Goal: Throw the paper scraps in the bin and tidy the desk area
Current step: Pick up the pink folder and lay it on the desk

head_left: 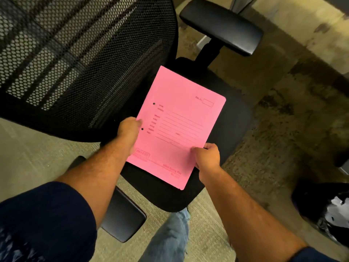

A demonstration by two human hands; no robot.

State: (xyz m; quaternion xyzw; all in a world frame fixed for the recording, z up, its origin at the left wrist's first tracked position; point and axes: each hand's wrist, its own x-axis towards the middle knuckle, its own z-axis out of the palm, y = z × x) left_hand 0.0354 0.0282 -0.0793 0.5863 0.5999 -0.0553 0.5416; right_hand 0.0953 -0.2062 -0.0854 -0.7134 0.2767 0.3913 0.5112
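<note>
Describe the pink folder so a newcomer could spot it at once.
Find the black office chair with the mesh back. Over its seat, the left hand and the right hand hold a flat pink folder. It is the only bright pink thing here, with printed form lines and two small punched holes near its left edge.

The pink file folder [177,129] is matt card. The chair backrest [75,53] is black open mesh, its armrest [221,25] smooth, slightly glossy; the seat [232,118] matt cloth.
</note>
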